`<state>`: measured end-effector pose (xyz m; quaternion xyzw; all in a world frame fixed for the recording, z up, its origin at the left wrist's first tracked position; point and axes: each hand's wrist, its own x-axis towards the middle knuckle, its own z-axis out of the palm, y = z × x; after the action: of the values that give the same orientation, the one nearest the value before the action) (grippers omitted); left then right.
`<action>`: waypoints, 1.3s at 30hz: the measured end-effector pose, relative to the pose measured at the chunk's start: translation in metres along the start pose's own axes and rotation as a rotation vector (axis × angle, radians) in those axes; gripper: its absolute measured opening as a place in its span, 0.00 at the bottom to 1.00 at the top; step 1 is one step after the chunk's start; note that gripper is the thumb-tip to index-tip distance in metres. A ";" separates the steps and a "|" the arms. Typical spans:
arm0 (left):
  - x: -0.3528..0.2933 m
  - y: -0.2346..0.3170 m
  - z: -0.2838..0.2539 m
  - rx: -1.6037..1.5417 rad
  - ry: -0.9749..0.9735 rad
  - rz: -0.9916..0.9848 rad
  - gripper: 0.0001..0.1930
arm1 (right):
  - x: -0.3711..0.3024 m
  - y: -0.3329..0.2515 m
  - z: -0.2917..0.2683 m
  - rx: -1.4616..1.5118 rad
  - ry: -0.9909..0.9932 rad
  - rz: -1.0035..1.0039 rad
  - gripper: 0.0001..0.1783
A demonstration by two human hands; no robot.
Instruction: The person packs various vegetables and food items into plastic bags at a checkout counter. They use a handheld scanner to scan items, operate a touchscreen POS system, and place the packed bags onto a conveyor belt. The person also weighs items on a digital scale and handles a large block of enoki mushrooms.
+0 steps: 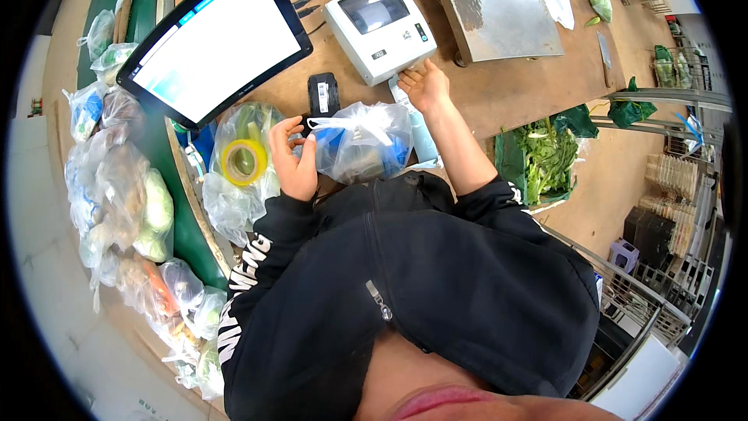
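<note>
A knotted clear plastic bag (362,144) with something blue inside lies on the table against my front. My left hand (294,162) is at its left side, thumb and fingers apart, close to the bag's tied white end. My right hand (426,90) is palm up at the lower front edge of a white label printer (379,30), its fingers loosely spread. Next to those fingertips a white label strip (398,92) hangs at the printer's front; whether they touch it I cannot tell. A small black device (323,95) with a white sticker sits between printer and bag.
A touchscreen monitor (222,39) stands at the left. Yellow tape (243,162) rests on loose clear bags. Several bagged vegetables line a green conveyor (191,238) at far left. A metal plate scale (499,12) and a knife (606,58) lie right, leafy greens (545,157) in a crate below.
</note>
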<state>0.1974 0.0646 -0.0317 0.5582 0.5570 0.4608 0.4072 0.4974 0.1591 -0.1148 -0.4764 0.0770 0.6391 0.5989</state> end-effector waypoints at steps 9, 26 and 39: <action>0.004 0.020 0.028 0.266 -0.320 0.331 0.19 | 0.020 0.005 -0.006 -0.013 0.029 0.066 0.38; 0.023 -0.088 0.066 0.262 -0.476 -0.106 0.10 | -0.100 0.017 -0.022 -1.637 -0.259 -1.394 0.10; 0.011 0.043 -0.137 -0.107 0.130 -0.003 0.14 | -0.193 0.099 0.099 -1.589 -1.072 -1.328 0.38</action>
<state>0.0753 0.0653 0.0442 0.5037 0.5578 0.5246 0.3999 0.3308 0.0647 0.0267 -0.3331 -0.8724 0.1877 0.3045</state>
